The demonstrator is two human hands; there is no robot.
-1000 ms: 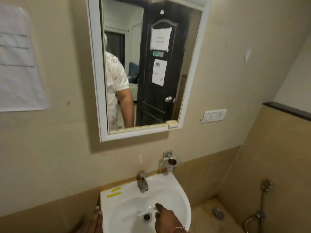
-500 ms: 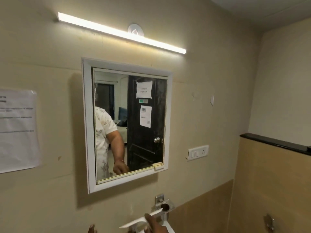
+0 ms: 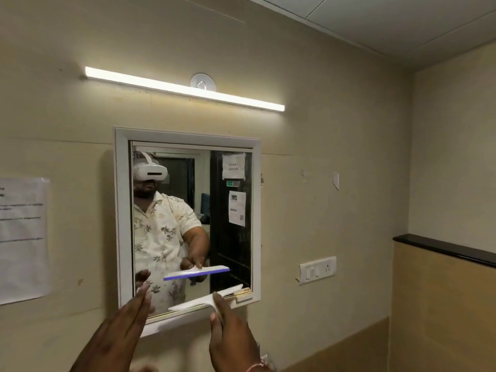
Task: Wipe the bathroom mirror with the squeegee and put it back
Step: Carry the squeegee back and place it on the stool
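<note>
A person's right hand (image 3: 230, 334) pinches the short handle of a white plastic squeegee (image 3: 206, 299) between thumb and fingers, holding its long flat blade level and low in front of the white-framed rectangular bathroom mirror (image 3: 188, 224), near the bottom right of the glass. The tool sits in that grip, lifted toward the glass; whether the blade edge touches the surface cannot be told from this angle. The reflection shows a blue rubber strip along the blade's working edge, turned toward the mirror as a wiping stroke would need. The left hand (image 3: 126, 326) is raised beside it, fingers straight and pressed together, holding nothing, its tips over the lower left of the pane, possibly to steady the frame. The glass is smooth and glossy inside a moulded, matte white surround, hung on a beige, lightly scuffed wall. Above, a slim white tube light (image 3: 185, 88) is lit; a printed paper sheet (image 3: 22, 237) hangs at left, a white switch plate (image 3: 317, 269) at right.
</note>
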